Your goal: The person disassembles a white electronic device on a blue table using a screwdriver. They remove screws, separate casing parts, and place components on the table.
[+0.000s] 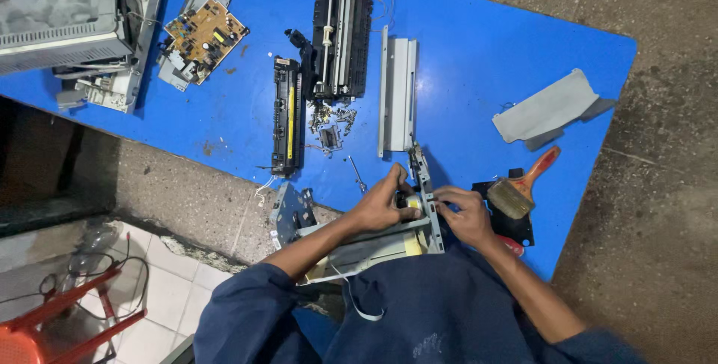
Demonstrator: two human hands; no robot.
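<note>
Nearest, the left hand and right hand both grasp a grey sheet-metal frame assembly at the near edge of the blue table, fingers curled round its upright bracket. Just right lies a bristle paintbrush. Farther off rest a ribbed black roller unit and a tan circuit board.

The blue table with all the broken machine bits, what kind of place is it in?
Probably a repair workshop. On the blue table lie a bare circuit board, loose screws and a paintbrush, and both hands grip a metal machine frame.
</note>
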